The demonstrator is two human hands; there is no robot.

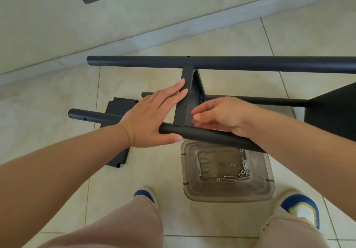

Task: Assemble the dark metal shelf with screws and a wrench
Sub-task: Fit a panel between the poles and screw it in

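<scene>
Pale floor tiles (pixel 231 41) run up to a grey skirting board and wall beyond my hands, with two plates set in the wall at the far left. Across the floor I see the dark metal shelf frame (pixel 221 63) lying on its side: one long tube well beyond both hands, a nearer tube (pixel 204 135) passing under them, and a thinner rod between. A flat dark crosspiece (pixel 185 101) joins the far and near tubes, right between my hands.

My left hand (pixel 152 116) lies flat with straight fingers on the crosspiece, thumb tucked under the near tube. My right hand (pixel 221 115) sits just beside it, fingers curled with the tips pinched together at the crosspiece edge; I cannot tell what, if anything, is between them.

Below my right hand, close to me, a clear plastic tub (pixel 227 193) holds loose screws (pixel 229 178), nuts and a small wrench (pixel 244 162). The near tube crosses over its far edge. Under my left forearm a loose dark panel (pixel 117 107) lies on the tiles. A large dark shelf plate (pixel 333 112) stands off to the right of my right hand. My two shoes show at the bottom.
</scene>
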